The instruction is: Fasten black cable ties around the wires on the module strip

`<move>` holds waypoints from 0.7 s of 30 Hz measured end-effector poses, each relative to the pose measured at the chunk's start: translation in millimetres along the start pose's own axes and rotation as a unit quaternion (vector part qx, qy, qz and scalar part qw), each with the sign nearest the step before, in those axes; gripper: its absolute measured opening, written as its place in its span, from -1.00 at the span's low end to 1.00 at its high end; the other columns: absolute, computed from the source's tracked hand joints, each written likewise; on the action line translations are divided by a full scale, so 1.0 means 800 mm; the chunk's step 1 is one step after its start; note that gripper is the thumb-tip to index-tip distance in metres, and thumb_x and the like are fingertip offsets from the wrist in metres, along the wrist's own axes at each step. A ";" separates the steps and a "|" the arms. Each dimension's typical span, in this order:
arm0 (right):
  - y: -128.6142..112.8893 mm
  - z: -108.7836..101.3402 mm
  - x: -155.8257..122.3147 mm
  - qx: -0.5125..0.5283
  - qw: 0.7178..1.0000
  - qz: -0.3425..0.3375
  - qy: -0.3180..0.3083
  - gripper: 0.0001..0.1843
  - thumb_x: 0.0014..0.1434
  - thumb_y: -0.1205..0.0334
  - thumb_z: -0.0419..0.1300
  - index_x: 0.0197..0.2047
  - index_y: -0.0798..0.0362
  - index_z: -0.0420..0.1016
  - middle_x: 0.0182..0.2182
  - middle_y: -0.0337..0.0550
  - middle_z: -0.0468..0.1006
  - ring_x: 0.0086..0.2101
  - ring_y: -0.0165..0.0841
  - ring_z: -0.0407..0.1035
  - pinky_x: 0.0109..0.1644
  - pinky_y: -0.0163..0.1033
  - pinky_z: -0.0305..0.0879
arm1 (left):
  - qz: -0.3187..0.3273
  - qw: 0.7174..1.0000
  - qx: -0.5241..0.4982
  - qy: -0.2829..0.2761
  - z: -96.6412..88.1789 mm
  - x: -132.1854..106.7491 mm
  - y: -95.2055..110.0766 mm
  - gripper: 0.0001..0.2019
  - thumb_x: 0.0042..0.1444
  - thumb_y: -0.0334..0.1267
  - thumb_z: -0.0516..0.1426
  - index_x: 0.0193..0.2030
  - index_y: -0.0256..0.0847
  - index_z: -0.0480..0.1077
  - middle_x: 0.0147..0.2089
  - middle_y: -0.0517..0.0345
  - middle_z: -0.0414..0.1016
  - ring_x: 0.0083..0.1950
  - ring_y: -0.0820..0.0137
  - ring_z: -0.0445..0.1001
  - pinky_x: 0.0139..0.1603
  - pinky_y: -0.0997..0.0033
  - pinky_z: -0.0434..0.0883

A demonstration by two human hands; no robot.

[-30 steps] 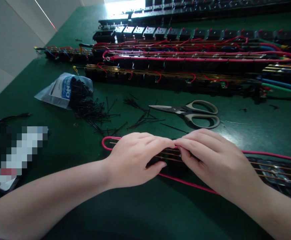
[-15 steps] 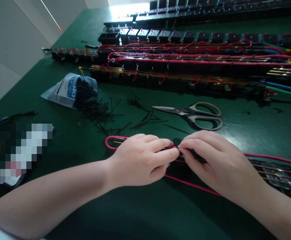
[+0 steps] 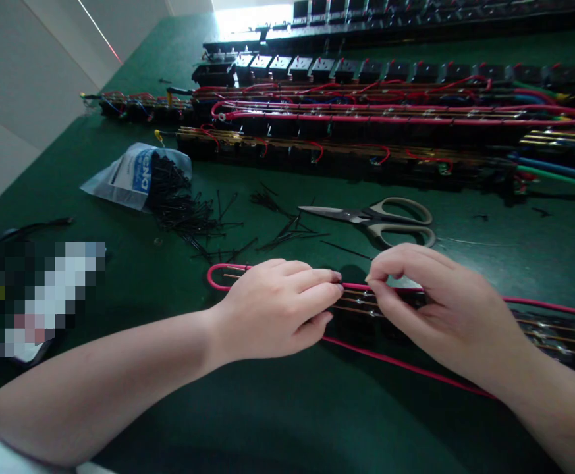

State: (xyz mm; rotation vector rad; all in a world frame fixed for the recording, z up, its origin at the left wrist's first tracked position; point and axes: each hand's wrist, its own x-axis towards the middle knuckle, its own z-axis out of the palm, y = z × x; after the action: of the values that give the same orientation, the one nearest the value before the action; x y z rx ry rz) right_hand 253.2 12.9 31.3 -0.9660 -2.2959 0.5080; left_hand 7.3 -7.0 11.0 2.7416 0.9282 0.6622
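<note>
A black socket strip with brass bars and a looping red wire (image 3: 228,269) lies across the green table (image 3: 247,421) in front of me. My left hand (image 3: 277,309) rests curled on its left part, fingertips pinched at the red wire. My right hand (image 3: 435,316) hovers just to the right, thumb and forefinger pinched together on something too small to make out. A narrow gap separates the two hands' fingertips.
Grey-handled scissors (image 3: 381,220) lie just beyond my hands. Loose black cable ties (image 3: 193,217) spill from a plastic bag (image 3: 124,174) at the left. Several wired socket strips (image 3: 366,118) lie in rows at the back. A blurred object (image 3: 35,296) sits at the left edge.
My hands, which met fingertip to fingertip over the strip, have drawn slightly apart. The right hand has lifted and moved a little right.
</note>
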 end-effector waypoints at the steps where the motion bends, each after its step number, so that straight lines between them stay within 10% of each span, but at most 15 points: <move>1: 0.000 -0.001 0.001 0.006 1.000 0.004 0.002 -0.82 0.32 0.43 0.19 -0.20 -0.09 0.42 -0.35 -0.21 0.59 -0.38 -0.30 0.50 -0.35 -0.20 0.42 | 0.001 1.000 0.001 0.002 0.000 0.000 0.000 -0.82 0.43 -0.29 0.10 0.01 -0.24 0.52 0.17 0.02 0.68 0.05 0.27 0.68 0.00 0.27 0.63; 21: 0.011 0.009 0.002 0.034 0.998 0.003 -0.051 -0.90 0.41 0.28 0.22 -0.09 -0.07 0.58 -0.22 -0.12 0.68 -0.27 -0.26 0.57 -0.28 -0.19 0.53 | 0.042 0.995 0.095 -0.006 0.002 -0.003 -0.002 -0.76 0.47 -0.27 0.03 0.01 -0.21 0.53 0.19 0.01 0.63 0.01 0.28 0.64 -0.09 0.28 0.57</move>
State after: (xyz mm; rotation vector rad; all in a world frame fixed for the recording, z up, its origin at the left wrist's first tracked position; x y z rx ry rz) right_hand 252.2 18.9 22.1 -0.9337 -2.3505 0.6478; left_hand 5.8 -7.4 8.3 2.9634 0.9208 0.5977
